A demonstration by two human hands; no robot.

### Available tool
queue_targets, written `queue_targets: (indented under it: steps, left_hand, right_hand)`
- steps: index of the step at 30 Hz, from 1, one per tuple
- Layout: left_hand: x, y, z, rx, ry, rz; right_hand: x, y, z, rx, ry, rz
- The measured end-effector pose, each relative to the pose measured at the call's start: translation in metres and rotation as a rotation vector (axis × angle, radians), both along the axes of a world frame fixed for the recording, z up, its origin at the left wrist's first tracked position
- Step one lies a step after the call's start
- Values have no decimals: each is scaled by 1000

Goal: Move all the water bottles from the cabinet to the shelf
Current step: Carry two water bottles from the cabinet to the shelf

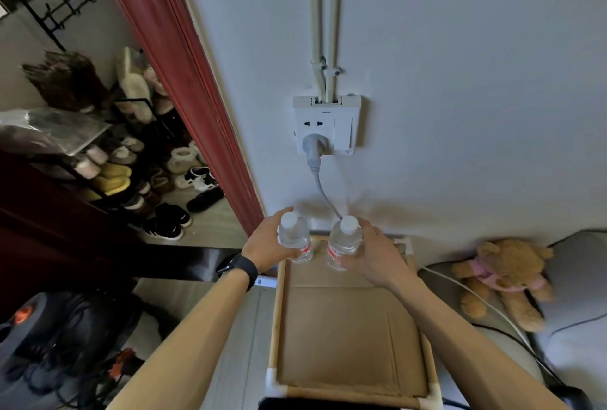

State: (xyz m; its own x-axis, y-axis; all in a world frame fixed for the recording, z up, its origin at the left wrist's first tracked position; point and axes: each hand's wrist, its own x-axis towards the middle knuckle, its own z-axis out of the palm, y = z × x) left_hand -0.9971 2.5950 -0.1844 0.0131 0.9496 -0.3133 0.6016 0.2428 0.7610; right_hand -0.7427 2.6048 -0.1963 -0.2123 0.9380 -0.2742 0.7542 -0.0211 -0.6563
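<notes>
Cardboard shelf (348, 327); clear white-capped bottles (293, 239) upright.

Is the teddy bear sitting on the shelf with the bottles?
No, the teddy bear lies on the grey cushion to the right, apart from the shelf where both hands hold bottles.

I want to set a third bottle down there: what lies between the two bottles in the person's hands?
In the head view, nothing: only a narrow bare strip of the shelf's cardboard top separates the left bottle from the right bottle.
</notes>
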Motion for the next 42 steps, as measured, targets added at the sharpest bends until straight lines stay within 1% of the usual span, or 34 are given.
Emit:
queue_targets:
  steps: [3,6,8,12,19,22,25,28,30,37,40,42]
  left_hand:
    - [4,-13,-8,39,-76,95]
    - [9,-18,-12,36,-122,108]
    - [8,-13,-11,33,-86,73]
    - [-1,-1,-8,41,42,-39]
    - [-10,1,-9,33,83,-24]
    - [-14,0,-6,26,90,-36]
    - [-8,-2,-6,28,72,-32]
    - [-1,-7,-6,54,36,4]
    - [-1,-10,-4,75,43,21]
    - [-7,-16,-7,97,14,74]
    - [-7,-15,-4,101,74,33]
    - [-6,-17,-4,104,95,44]
  right_hand:
    - [0,-3,-2,2,10,-17]
    - [-3,1,-6,-9,15,4]
    - [-3,6,-5,-43,58,34]
    - [-10,18,0,-105,121,126]
    - [-34,23,-2,-55,195,131]
    - [-34,23,-3,-95,226,124]
    - [-30,25,1,-105,188,153]
    - [-27,24,3,-94,160,144]
    - [-28,21,3,-74,144,137]
    - [-38,14,3,-24,146,109]
    - [-41,14,1,-6,128,125]
    - [-40,14,1,0,107,129]
